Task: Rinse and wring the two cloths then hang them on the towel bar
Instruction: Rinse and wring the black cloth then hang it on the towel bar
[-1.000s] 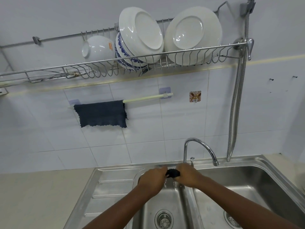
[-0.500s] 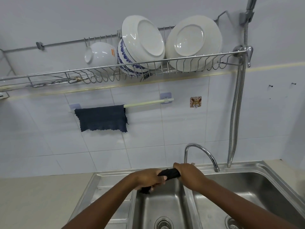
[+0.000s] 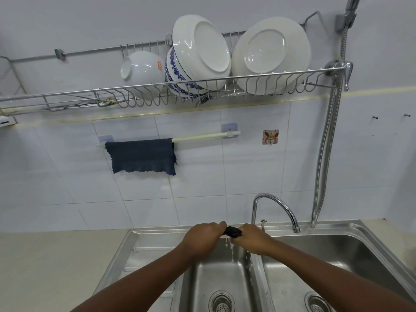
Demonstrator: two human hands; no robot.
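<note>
With both fists closed tight, my left hand [image 3: 203, 238] & right hand [image 3: 252, 238] grip 1 twisted dark cloth [image 3: 233, 231] above sink [image 3: 337, 230] divider, water dripping. 2nd cloth [image 3: 141, 155] hangs on towel bar [image 3: 198, 138].

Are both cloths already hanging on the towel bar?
No; one dark blue cloth hangs on the towel bar, the other cloth is being wrung.

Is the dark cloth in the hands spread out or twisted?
Twisted. The dark cloth is a tight bunched roll gripped between the left hand and right hand, and water drips from it.
</note>
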